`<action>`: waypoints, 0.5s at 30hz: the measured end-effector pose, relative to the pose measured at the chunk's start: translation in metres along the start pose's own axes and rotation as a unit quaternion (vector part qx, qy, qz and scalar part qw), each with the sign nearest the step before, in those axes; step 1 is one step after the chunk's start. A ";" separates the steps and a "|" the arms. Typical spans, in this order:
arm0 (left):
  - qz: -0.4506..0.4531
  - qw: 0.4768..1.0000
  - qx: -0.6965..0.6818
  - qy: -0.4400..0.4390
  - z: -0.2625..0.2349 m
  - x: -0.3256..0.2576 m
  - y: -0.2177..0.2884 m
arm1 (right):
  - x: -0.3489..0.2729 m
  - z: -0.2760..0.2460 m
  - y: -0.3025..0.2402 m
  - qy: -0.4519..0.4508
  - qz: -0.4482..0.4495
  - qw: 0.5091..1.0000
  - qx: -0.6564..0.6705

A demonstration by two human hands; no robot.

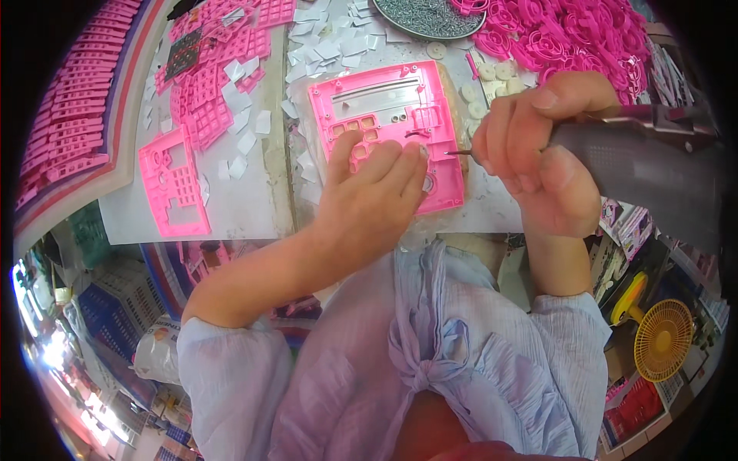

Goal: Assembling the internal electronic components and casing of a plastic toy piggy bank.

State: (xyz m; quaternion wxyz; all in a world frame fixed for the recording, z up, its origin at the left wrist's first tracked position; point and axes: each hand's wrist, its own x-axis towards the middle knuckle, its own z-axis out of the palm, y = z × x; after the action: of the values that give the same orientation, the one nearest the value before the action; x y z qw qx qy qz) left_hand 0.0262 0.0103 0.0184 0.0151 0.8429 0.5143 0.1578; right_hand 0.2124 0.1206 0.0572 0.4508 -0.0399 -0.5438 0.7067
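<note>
In front of me a pink plastic casing [452, 187] lies on clear plastic wrapping, with a silver panel, square openings and a thin dark wire showing inside. My left hand [373, 180] presses down on the casing with bent fingers, its fingertips close to the wire. Whether something small sits between those fingertips is hidden. My right hand [542, 146] is wrapped round a dark grey electric screwdriver [642, 157]. The tool lies nearly level, its thin metal bit pointing left over the casing's right edge, just short of my left fingertips.
A round tray of small screws [430, 17] stands behind the casing. Pink ring-like parts [569, 38] are heaped far right, by whitish discs [498, 73]. White paper pieces [246, 142] and pink frames [175, 180] lie left. A yellow fan [663, 339] stands lower right.
</note>
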 end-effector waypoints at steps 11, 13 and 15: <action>0.029 0.993 -0.114 -0.022 -0.014 0.007 -0.024 | 0.002 0.013 0.028 0.023 0.000 0.982 -0.185; 0.024 0.991 -0.135 -0.009 -0.012 0.006 -0.024 | -0.001 0.014 0.033 -0.003 0.013 0.966 -0.260; 0.011 0.989 -0.145 -0.004 -0.008 0.002 -0.026 | -0.004 0.019 0.033 -0.020 0.023 0.953 -0.301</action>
State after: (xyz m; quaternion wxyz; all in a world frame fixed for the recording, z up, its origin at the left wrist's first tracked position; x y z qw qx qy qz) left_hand 0.0021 0.0234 0.0212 0.1377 0.8376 0.4769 0.2280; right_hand 0.1843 0.1037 0.0365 0.3904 -0.1723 -0.7394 0.5208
